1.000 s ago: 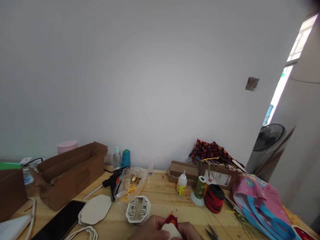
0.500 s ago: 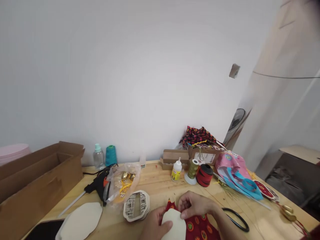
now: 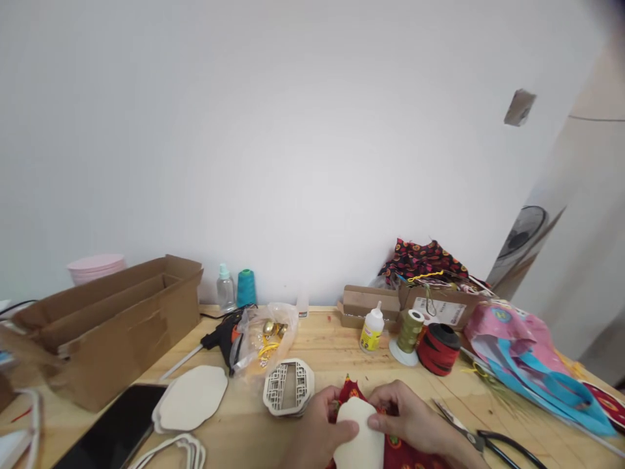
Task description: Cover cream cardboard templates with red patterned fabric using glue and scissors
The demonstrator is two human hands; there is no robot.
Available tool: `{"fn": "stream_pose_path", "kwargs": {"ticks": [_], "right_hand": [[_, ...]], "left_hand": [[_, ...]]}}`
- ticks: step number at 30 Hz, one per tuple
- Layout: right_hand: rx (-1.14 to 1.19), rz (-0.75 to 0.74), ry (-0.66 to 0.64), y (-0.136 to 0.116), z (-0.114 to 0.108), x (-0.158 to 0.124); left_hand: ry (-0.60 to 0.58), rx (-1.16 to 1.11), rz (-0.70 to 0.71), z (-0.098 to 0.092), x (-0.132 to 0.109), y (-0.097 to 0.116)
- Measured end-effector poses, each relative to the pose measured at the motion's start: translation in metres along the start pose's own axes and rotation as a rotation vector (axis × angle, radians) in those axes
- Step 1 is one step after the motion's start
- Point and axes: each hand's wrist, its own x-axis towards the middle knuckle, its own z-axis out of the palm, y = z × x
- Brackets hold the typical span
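Observation:
Between my hands is a cream, scallop-edged board (image 3: 360, 438) lying over dark red patterned fabric (image 3: 407, 453). My left hand (image 3: 319, 426) pinches the board's left side, thumb on its face and fingers behind with the cloth. On the right edge, my right hand (image 3: 405, 413) presses its thumb on the board, with its fingers round the back at the fabric. A pointed corner of the cloth sticks up above the board's top edge. The lower parts of both board and cloth run out of the frame. Left of my hands lies a stack of lattice-cut wooden frames (image 3: 289, 387).
Scissors (image 3: 481, 440) lie right of my right hand. Behind stand a glue bottle (image 3: 372, 329), an olive thread spool (image 3: 410, 331) and a red-black spool (image 3: 438, 350). Leftward are cream boards (image 3: 190, 398), a phone (image 3: 114, 426), a glue gun (image 3: 229, 339) and a cardboard box (image 3: 131, 326).
The view has swung left, bringing the phone and more of the scissors into sight. My right hand has shifted from the board's upper corner, its thumb now pressing the board's right edge.

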Motion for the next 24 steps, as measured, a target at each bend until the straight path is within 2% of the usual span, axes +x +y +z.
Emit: {"fn": "stream_pose_path", "kwargs": {"ticks": [4, 10, 13, 19, 24], "right_hand": [[-0.054, -0.023, 0.037, 0.000, -0.001, 0.000], [0.121, -0.052, -0.073, -0.008, -0.002, 0.002], [0.157, -0.050, -0.074, -0.010, -0.002, 0.002], [0.203, -0.046, -0.092, -0.004, 0.001, 0.006], [0.199, -0.002, -0.038, 0.002, -0.002, 0.005]], "left_hand": [[0.002, -0.005, -0.005, 0.004, -0.006, 0.008], [0.019, 0.090, 0.138, -0.001, -0.004, 0.009], [0.014, 0.105, 0.141, -0.006, -0.001, 0.010], [-0.049, -0.035, -0.005, 0.004, -0.008, 0.018], [-0.136, -0.195, -0.132, 0.015, -0.011, 0.016]]}}
